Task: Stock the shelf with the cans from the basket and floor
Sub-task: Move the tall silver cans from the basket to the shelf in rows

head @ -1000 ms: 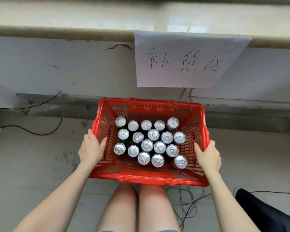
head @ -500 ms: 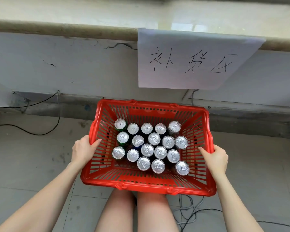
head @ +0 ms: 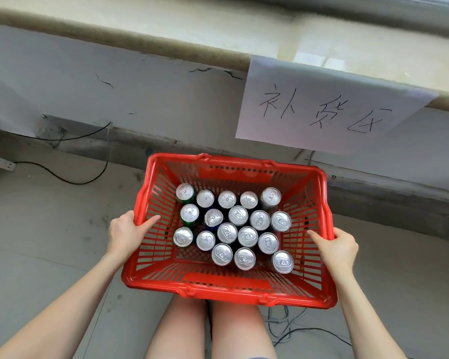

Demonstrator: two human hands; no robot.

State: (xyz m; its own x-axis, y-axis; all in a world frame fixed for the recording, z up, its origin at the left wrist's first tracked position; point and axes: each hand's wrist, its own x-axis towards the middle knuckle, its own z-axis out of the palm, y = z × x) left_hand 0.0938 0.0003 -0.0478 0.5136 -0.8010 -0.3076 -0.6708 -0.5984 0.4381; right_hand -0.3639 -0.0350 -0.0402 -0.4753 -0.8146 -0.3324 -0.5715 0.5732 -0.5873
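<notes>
A red plastic basket (head: pixel 231 292) is held level above the person's bare legs (head: pixel 182 330), in front of a grey wall. The left grip (head: pixel 126 233) clasps the basket's left rim, thumb hooked inside the slatted wall and the fingers curled round the outside. The right grip (head: pixel 340 248) clasps the right rim the same way, thumb inside. 18 cans (head: pixel 238 215) stand upright on the basket's bottom, silver tops up, packed close in rough rows toward the middle and far side; 1 can sits a little apart at the near right corner. A paper sign (head: pixel 322 110) with handwritten characters hangs from a pale ledge (head: pixel 166 29) above. A black cable (head: pixel 70 181) lies on the floor (head: pixel 36 229) to the left.
</notes>
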